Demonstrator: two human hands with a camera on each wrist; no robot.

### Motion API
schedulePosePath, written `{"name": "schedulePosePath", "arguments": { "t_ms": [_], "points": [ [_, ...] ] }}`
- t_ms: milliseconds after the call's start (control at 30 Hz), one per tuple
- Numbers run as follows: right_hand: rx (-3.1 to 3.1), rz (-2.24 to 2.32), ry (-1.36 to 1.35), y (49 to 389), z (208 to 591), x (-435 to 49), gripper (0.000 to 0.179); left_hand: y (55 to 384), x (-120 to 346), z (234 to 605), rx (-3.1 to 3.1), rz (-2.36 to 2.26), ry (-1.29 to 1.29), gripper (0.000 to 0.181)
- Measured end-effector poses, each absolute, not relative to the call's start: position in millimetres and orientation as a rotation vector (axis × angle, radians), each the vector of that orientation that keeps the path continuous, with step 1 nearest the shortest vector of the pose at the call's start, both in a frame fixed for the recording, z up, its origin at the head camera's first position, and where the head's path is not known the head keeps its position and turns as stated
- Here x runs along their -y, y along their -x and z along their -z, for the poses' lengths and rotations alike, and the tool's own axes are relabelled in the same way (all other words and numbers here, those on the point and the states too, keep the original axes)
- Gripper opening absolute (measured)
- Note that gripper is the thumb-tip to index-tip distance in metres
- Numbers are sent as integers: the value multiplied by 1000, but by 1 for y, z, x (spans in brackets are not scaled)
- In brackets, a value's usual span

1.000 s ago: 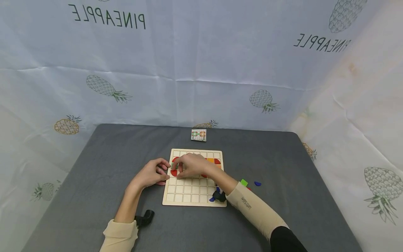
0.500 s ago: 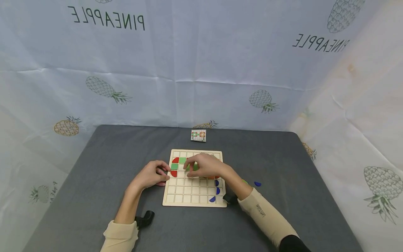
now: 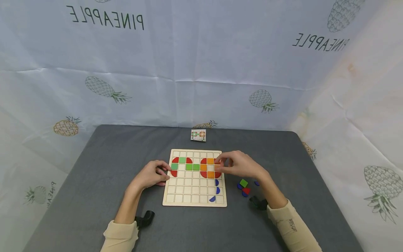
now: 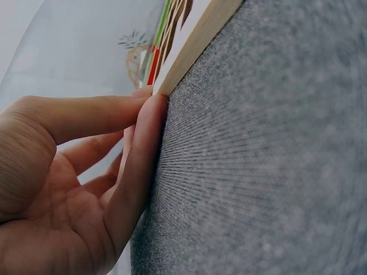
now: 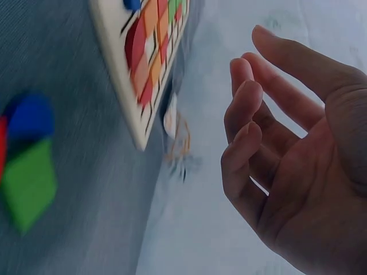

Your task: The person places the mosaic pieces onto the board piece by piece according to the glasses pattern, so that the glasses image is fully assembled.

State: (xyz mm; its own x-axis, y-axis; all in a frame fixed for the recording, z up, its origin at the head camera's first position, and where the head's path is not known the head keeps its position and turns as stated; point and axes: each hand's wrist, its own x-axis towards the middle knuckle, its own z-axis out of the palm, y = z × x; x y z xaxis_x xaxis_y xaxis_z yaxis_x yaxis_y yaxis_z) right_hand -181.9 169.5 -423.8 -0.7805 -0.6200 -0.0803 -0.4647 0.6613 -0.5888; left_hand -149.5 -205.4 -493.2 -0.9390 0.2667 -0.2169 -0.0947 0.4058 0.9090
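Note:
A square wooden grid board [image 3: 191, 190] lies flat on the grey table. Its upper rows hold red rounded pieces [image 3: 174, 173], green squares [image 3: 192, 167] and orange squares [image 3: 211, 174]; several blue half-discs [image 3: 218, 190] lie along its right side. At the board's left edge, my left hand [image 3: 151, 175] pinches the rim between thumb and fingertip, as the left wrist view shows up close. My right hand [image 3: 240, 163] hovers by the board's upper right edge. In the right wrist view, that hand [image 5: 304, 154] has loosely bent fingers apart from the thumb, with nothing between them.
Right of the board lies a small group of loose pieces: a green square [image 3: 244, 183], a red piece [image 3: 246, 191] and blue half-discs [image 3: 257, 183]. Behind the board rests a small pattern card [image 3: 198, 135]. A pineapple-print curtain [image 3: 176, 98] hangs beyond the table [image 3: 132, 140].
My right hand has moved right from over the board's left part to its right edge, uncovering the green, red and orange pieces and the loose pieces. My left hand has stayed put.

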Motion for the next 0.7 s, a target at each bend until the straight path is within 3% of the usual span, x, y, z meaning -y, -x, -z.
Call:
{"name": "schedulePosePath", "arguments": {
  "t_ms": [333,700],
  "points": [
    [-2562,913,806,169,436,-232,31,149,206,492,-2325,-1546,-152,34],
    [-2456,922,743,165,459,-265,31,148,205,492,-2326,-1549,-139,38]
  ]
}}
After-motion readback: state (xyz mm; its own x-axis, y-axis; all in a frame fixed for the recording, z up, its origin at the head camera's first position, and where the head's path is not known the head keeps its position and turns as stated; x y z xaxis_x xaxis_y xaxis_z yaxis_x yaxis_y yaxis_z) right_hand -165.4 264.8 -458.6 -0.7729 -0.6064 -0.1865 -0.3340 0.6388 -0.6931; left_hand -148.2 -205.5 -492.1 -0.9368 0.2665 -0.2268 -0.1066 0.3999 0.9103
